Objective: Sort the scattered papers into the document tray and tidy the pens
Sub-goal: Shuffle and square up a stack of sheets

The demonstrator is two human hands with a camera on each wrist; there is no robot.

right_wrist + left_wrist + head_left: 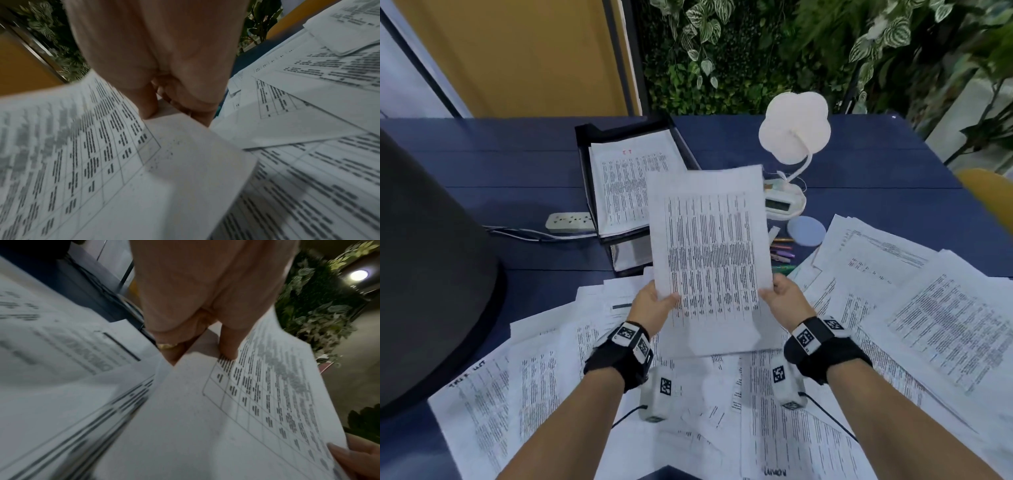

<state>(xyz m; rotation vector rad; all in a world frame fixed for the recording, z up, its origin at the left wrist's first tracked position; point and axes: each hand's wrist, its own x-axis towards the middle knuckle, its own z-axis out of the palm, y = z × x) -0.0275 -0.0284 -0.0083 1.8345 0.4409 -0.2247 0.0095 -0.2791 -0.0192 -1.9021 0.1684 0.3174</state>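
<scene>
Head view: the left hand (654, 303) and right hand (786, 298) each pinched a lower side edge of a printed sheet (710, 246), raised above scattered papers (928, 308) on the worktop (517, 171). The document tray (602, 137) lay beyond the hands.

Left wrist view: thumb on top.

Right wrist view: likewise.

the held sheet (709, 260) hangs at the centre above the scattered papers (893, 325), which spread over the table (517, 164) from 3 o'clock round to 8 o'clock. the document tray (585, 137) sits at 11 o'clock with papers in it. the lamp (794, 133) stands at 1 o'clock, the pens (784, 255) just below it. the power strip (568, 222) lies at 10 o'clock, left of the tray.
</scene>
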